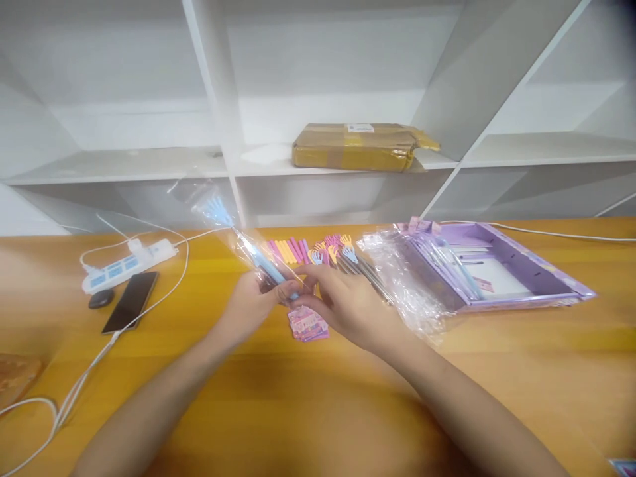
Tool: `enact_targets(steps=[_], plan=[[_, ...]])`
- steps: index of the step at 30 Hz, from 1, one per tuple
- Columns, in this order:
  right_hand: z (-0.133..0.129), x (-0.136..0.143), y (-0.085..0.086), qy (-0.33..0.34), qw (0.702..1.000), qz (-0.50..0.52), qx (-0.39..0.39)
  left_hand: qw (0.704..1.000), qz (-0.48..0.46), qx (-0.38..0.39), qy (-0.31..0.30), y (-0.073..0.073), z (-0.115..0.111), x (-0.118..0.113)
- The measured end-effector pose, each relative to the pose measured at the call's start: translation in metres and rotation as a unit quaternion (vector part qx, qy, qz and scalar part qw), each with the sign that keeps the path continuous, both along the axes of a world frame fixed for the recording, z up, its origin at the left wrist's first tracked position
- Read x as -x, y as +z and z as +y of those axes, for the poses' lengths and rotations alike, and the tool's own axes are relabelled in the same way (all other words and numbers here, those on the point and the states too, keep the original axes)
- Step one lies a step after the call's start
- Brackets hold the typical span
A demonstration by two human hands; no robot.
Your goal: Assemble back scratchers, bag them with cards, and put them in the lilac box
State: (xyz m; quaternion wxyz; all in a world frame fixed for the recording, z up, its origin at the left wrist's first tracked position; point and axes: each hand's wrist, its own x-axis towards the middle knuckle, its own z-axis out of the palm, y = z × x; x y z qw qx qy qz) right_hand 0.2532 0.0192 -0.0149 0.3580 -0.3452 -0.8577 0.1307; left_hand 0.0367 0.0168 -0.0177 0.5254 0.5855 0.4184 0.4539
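Note:
A light blue back scratcher [268, 264] with a hand-shaped head lies inside a clear plastic sleeve [237, 242]. My left hand [256, 298] is closed round its handle end. At the sleeve's lower end, my right hand [342, 301] has its thumb and fingers pinched together; the sleeve's edge seems to be between them. Behind my hands lie several back scratcher heads [349, 255] on metal rods and a row of yellow, pink and purple handles [288, 250]. A small stack of pink printed cards [308, 324] sits just below my hands, partly covered by them.
Clear plastic bags [410, 285] lie against a purple box [539, 265] holding wrapped back scratchers. On the left are a power strip [129, 265], a phone [132, 301], a black mouse [101, 299] and white cables. A taped cardboard box [358, 149] rests on the shelf behind.

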Motion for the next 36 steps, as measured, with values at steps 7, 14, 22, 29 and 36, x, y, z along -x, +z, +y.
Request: enact_targets(steps=[7, 14, 22, 29, 36], plan=[[0.013, -0.014, 0.003, 0.133, 0.988, -0.032, 0.07, 0.999, -0.043, 0.023, -0.001, 0.013, -0.001, 0.012], [0.016, -0.009, -0.008, 0.071, 0.98, -0.06, -0.174, 0.991, -0.086, 0.064, -0.075, 0.011, 0.0, 0.007], [0.011, -0.003, -0.001, 0.113, 0.949, 0.032, -0.292, 0.995, -0.05, 0.04, -0.072, 0.006, 0.003, 0.006], [0.008, 0.004, -0.004, 0.112, 0.975, 0.062, -0.181, 0.997, -0.042, 0.049, -0.051, -0.014, -0.002, -0.001], [-0.001, 0.004, 0.003, 0.081, 0.988, 0.078, -0.111, 0.985, -0.12, 0.07, -0.102, -0.011, -0.004, -0.002]])
